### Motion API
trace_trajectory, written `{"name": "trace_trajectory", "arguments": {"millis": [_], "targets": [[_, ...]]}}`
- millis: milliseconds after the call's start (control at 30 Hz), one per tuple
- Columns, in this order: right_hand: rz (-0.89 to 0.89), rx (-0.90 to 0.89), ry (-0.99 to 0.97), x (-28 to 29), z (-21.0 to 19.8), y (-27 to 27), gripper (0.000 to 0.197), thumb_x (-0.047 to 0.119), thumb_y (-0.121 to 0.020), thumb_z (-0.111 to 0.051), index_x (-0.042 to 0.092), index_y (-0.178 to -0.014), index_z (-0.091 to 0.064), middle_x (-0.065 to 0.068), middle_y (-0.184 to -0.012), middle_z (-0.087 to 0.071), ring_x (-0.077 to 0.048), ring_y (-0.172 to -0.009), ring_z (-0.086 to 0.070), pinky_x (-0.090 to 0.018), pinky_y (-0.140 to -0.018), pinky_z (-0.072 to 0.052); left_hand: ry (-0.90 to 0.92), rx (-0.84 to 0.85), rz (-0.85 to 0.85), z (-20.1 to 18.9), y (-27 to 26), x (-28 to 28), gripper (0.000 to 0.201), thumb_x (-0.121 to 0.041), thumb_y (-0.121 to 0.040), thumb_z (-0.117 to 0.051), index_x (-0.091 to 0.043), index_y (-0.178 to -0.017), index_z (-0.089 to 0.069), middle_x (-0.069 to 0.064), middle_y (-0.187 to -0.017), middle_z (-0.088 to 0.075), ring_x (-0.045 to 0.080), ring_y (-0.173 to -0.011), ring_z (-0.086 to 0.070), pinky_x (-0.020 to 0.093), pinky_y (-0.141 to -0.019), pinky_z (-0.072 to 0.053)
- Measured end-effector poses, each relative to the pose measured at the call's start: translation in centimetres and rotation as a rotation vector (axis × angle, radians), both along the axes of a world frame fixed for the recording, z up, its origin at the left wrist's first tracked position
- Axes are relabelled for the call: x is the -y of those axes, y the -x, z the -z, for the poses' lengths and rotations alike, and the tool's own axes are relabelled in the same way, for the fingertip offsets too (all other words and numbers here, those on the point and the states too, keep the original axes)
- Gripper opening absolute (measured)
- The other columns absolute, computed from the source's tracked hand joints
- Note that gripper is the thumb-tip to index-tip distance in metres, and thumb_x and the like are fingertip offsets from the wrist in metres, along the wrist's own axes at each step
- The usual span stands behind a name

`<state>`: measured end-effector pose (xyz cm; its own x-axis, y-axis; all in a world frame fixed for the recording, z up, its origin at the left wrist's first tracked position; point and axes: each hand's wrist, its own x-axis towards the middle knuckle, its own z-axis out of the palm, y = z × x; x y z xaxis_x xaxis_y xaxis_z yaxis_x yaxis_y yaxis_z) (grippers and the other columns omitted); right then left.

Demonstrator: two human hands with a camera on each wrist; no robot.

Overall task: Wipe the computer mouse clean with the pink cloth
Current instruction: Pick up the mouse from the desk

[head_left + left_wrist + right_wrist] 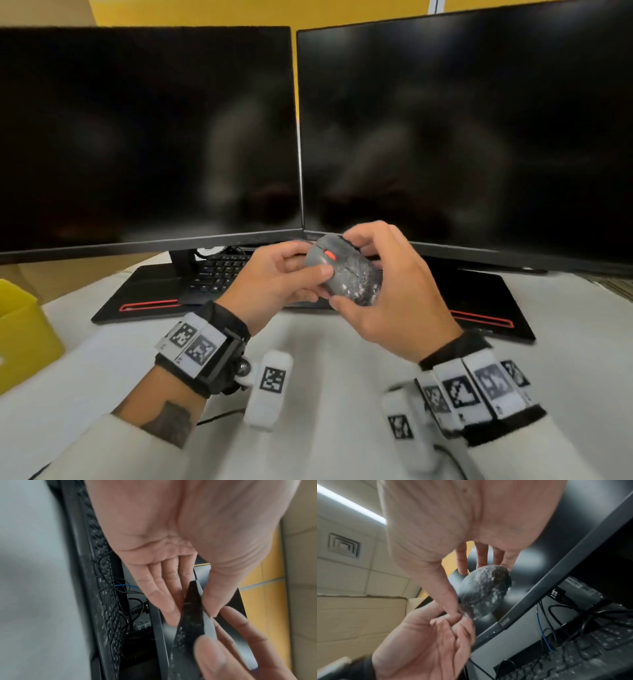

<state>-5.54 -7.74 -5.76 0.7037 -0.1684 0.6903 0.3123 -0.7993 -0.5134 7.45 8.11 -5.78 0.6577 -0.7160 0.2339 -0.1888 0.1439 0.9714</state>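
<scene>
A dusty grey computer mouse (pixel 339 265) with a red scroll wheel is held up in front of the monitors, white specks covering its shell. My left hand (pixel 313 270) pinches its left side, thumb on top and fingers underneath. My right hand (pixel 352 274) grips it from the right, fingers curled over the far end and thumb at the near end. The left wrist view has the mouse (pixel 190 626) edge-on between my left thumb and fingers (pixel 171 609). In the right wrist view the mouse (pixel 486 586) sits between my right thumb and fingers. No pink cloth is in view.
Two dark monitors (pixel 147 137) (pixel 462 137) stand side by side on flat black bases. A black keyboard (pixel 219 270) lies under them with cables (pixel 544 628) behind it. A yellow box (pixel 20 325) sits at the left on the white table (pixel 325 377).
</scene>
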Motion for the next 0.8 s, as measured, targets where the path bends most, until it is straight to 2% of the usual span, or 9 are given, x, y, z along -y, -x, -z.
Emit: {"name": "trace_trajectory", "arguments": {"millis": [133, 267, 333, 433, 533, 600, 700, 800], "targets": [[-0.057, -0.141, 0.091, -0.5, -0.9, 1.1, 0.08, 0.035, -0.067, -0.095, 0.038, -0.132, -0.049, 0.015, -0.126, -0.052, 0.007, -0.117, -0.051, -0.007, -0.088, -0.046, 0.116, -0.01, 0.025, 1.5, 1.2, -0.8, 0.028, -0.011, -0.095, -0.072, -0.005, -0.122, -0.073, 0.022, -0.106, -0.077, 0.031, -0.087, -0.072, 0.04, -0.088, -0.058], [-0.005, -0.156, 0.1, -0.4, -1.1, 1.1, 0.089, 0.043, -0.061, -0.098, 0.035, -0.136, -0.051, 0.014, -0.127, -0.053, 0.005, -0.112, -0.056, -0.005, -0.083, -0.047, 0.194, -0.051, 0.0, 1.5, 1.4, -1.1, 0.03, -0.012, -0.093, -0.073, -0.006, -0.122, -0.072, 0.019, -0.106, -0.078, 0.028, -0.086, -0.073, 0.04, -0.091, -0.058], [0.053, -0.151, 0.085, -0.2, -0.8, 1.0, 0.086, 0.043, -0.06, -0.098, 0.033, -0.134, -0.055, 0.013, -0.125, -0.057, 0.0, -0.103, -0.061, -0.01, -0.078, -0.051, 0.194, -0.06, -0.024, 1.7, 1.0, -1.2, 0.026, -0.012, -0.095, -0.072, -0.008, -0.12, -0.073, 0.016, -0.105, -0.079, 0.025, -0.085, -0.074, 0.038, -0.088, -0.058], [0.073, -0.107, 0.057, 0.0, -0.4, 0.9, 0.068, 0.036, -0.064, -0.098, 0.03, -0.123, -0.064, 0.013, -0.116, -0.064, -0.005, -0.09, -0.066, -0.018, -0.073, -0.058, 0.183, -0.064, -0.046, 2.3, 0.5, -1.1, 0.025, -0.01, -0.098, -0.068, -0.008, -0.123, -0.071, 0.016, -0.107, -0.079, 0.025, -0.088, -0.074, 0.033, -0.085, -0.057], [0.049, -0.102, 0.005, -0.2, -0.1, 1.0, 0.067, 0.028, -0.064, -0.099, 0.027, -0.122, -0.065, 0.013, -0.111, -0.067, -0.005, -0.091, -0.068, -0.019, -0.075, -0.059, 0.18, -0.074, -0.047, 2.5, 0.3, -1.1, 0.027, -0.011, -0.099, -0.068, -0.008, -0.125, -0.071, 0.017, -0.111, -0.079, 0.026, -0.091, -0.074, 0.032, -0.084, -0.059], [0.034, -0.134, -0.027, -0.4, 0.2, 1.2, 0.072, 0.025, -0.06, -0.101, 0.028, -0.122, -0.065, 0.014, -0.111, -0.067, -0.005, -0.093, -0.069, -0.02, -0.077, -0.06, 0.193, -0.105, -0.05, 2.7, 0.4, -1.2, 0.028, -0.011, -0.098, -0.068, -0.008, -0.126, -0.071, 0.022, -0.117, -0.077, 0.031, -0.097, -0.073, 0.036, -0.089, -0.06], [0.049, -0.166, -0.007, -0.5, 0.1, 1.1, 0.079, 0.028, -0.056, -0.103, 0.029, -0.125, -0.063, 0.016, -0.113, -0.065, -0.005, -0.093, -0.067, -0.017, -0.077, -0.058, 0.207, -0.145, -0.053, 2.6, 0.5, -1.2, 0.027, -0.01, -0.098, -0.068, -0.007, -0.124, -0.072, 0.026, -0.12, -0.074, 0.031, -0.097, -0.071, 0.035, -0.09, -0.06], [0.083, -0.187, 0.025, -0.6, 0.0, 0.8, 0.082, 0.034, -0.056, -0.102, 0.031, -0.128, -0.062, 0.018, -0.114, -0.063, -0.003, -0.09, -0.066, -0.011, -0.073, -0.055, 0.208, -0.164, -0.053, 2.7, 0.7, -1.0, 0.023, -0.011, -0.098, -0.068, -0.009, -0.121, -0.074, 0.02, -0.107, -0.078, 0.022, -0.085, -0.074, 0.03, -0.08, -0.06]]}}
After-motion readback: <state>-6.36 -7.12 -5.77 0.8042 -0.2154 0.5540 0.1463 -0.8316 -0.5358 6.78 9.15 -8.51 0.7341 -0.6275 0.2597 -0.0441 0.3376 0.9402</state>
